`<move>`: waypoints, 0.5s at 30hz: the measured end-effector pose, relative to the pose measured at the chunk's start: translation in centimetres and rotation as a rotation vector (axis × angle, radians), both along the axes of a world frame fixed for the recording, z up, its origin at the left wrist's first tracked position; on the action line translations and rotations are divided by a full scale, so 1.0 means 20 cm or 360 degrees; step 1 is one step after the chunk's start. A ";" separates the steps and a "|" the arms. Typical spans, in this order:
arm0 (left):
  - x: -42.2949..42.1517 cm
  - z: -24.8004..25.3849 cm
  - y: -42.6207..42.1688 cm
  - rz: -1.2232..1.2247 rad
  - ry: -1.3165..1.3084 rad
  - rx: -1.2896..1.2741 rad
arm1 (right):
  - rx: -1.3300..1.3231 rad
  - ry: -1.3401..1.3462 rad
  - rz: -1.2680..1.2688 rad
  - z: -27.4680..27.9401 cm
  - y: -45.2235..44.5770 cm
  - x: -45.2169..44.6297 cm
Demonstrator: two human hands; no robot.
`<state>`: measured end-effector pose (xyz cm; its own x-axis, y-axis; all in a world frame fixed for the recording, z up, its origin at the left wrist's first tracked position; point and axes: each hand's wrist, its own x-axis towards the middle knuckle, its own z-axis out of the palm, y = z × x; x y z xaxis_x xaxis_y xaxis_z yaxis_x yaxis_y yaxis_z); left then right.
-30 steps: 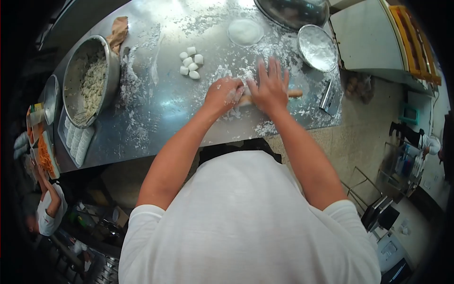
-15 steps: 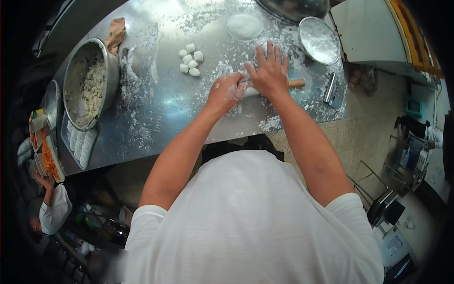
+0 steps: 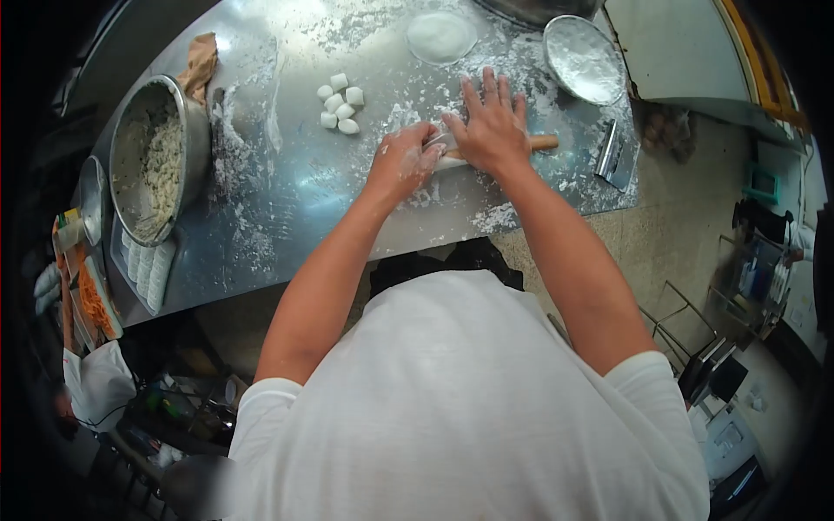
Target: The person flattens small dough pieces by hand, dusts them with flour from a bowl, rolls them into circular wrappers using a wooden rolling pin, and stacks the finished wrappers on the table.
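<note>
My right hand lies flat with fingers spread, its palm pressing on a wooden rolling pin whose end sticks out to the right. Beside it, my floury left hand has its fingers closed on the edge of a piece of white dough; most of that dough is hidden under the hands and pin. Up and left of my hands, several small white dough pieces sit in a loose cluster. Loose flour is scattered over the metal table around them.
At the back are a round patch of white powder and a bowl of flour. A metal scraper lies near the right edge. On the left stand a large bowl of crumbly filling and a tray of white rolls. Another person works lower left.
My left hand's fingers have shifted slightly at the dough, while my right palm stays on the rolling pin. The whole view has moved a little. The other person's arm has moved.
</note>
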<state>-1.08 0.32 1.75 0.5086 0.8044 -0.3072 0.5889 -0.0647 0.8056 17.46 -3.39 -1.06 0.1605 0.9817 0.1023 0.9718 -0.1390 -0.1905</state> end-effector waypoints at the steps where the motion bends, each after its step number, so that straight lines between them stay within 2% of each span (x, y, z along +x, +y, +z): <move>1: 0.01 -0.02 0.02 -0.0119 -0.0063 0.0258 | 0.0132 -0.0001 -0.0019 0.00 0.05 0.01; 2: 0.03 -0.03 0.06 -0.0226 -0.0128 0.0526 | 0.0179 -0.0017 -0.0014 0.02 0.03 0.01; 3: 0.03 -0.05 0.09 -0.0323 -0.0054 0.0449 | 0.0143 0.0008 -0.0015 0.05 -0.04 0.00; 6: 0.00 -0.03 0.06 -0.0249 -0.0034 0.0441 | -0.0145 0.0052 0.0096 0.05 -0.40 -0.01; 7: -0.01 0.03 0.03 -0.0066 -0.0014 -0.0090 | -0.0126 0.0100 0.0162 0.02 -0.58 0.01; 8: -0.04 -0.01 0.00 -0.0057 -0.0013 -0.0098 | -0.0117 0.0152 0.0222 0.00 -0.69 0.02; 10: -0.11 -0.13 -0.07 0.0224 -0.0442 -0.0822 | -0.0125 0.0183 0.0226 0.02 -0.67 0.02; 11: -0.13 -0.15 -0.09 0.0223 -0.0422 -0.0849 | -0.0119 0.0209 0.0220 0.04 -0.66 0.02; 13: -0.14 -0.06 -0.09 0.0158 -0.0163 -0.0657 | -0.0240 0.0068 0.0179 0.08 -0.40 -0.01; 14: -0.12 0.00 -0.08 0.0146 -0.0145 -0.0688 | -0.0200 0.0052 0.0110 0.07 -0.27 -0.02; 15: -0.08 0.05 -0.05 0.0095 -0.0039 -0.0415 | -0.0138 0.0032 0.0054 0.04 -0.17 -0.03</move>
<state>-2.60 -0.71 2.83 0.4725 0.7284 -0.4962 0.5655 0.1813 0.8046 16.86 -6.73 -0.16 0.1281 0.9917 0.0137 0.9724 -0.1229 -0.1986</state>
